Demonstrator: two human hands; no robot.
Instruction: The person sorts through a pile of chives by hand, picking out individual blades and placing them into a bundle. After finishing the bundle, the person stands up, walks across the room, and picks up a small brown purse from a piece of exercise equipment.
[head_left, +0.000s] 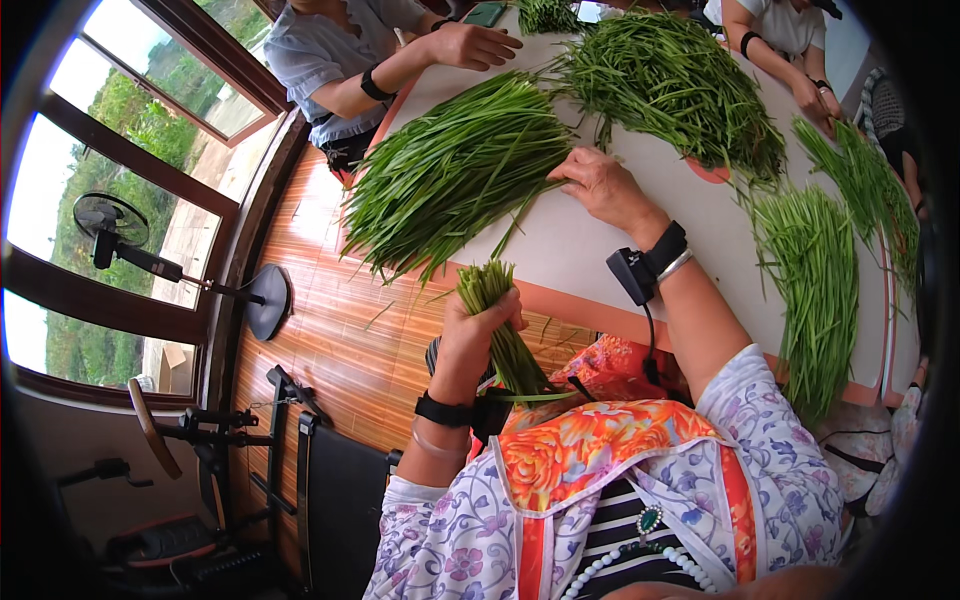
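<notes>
While the left hand (480, 322) holds a bundle of green stalks (488, 285) just off the near edge of the table (690, 235), the right hand (608, 190) is at the right-hand side of a large leaf pile (460, 165). The left fingers are closed around the bundle; its blunt ends point up and its length slants down toward the person's orange floral apron (610, 445). The right thumb and fingers are drawn narrow at the pile; whether a blade is caught between them cannot be told. The leaf pile lies on the left part of the table, its lower ends reaching the pink border. A second heap (670, 90) lies beyond it, to the right. A lighter green bunch (808, 285) rests nearer the right-hand edge. Across the table, a co-worker's hand (472, 45) extends above the far side of the leaf pile. Another co-worker's hands (822, 108) are near loose leaves (865, 185) at right. A stand fan (268, 300) is by the windows.
</notes>
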